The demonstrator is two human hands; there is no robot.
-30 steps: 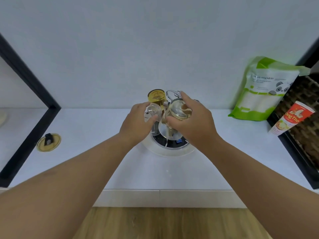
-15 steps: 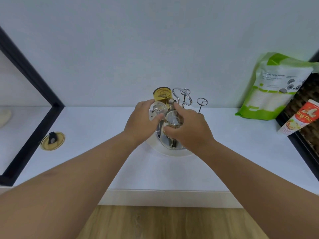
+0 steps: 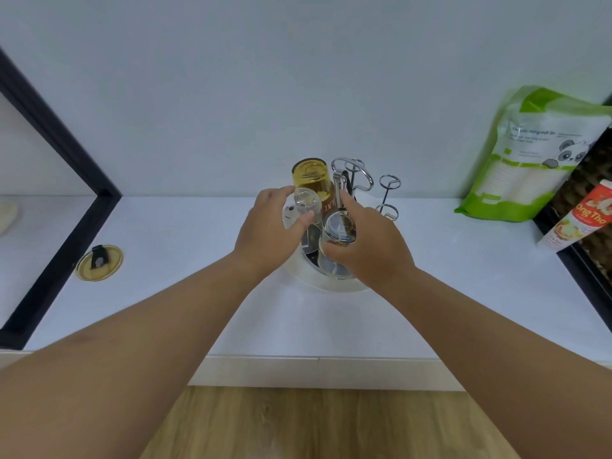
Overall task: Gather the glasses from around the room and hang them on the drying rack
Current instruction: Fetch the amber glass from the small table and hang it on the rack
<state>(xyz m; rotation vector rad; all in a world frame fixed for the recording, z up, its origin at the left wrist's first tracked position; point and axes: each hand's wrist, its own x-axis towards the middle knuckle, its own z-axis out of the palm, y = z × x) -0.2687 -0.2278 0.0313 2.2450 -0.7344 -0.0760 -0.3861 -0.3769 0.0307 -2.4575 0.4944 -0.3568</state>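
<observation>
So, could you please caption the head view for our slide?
Left hand and right hand each lower a clear glass onto the drying rack beside an amber glass.

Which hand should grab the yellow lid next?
Left. The lid lies on the counter's left side, nearer the left hand; the right hand would have to cross over. Both hold glasses now.

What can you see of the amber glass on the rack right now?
The amber glass is a see-through yellow-brown tumbler with dark lettering down its side. It hangs upside down, base up and slightly tilted, on the back left of the drying rack. No hand holds it; the clear glass that the left hand grips stands just in front, overlapping its lower part.
</observation>
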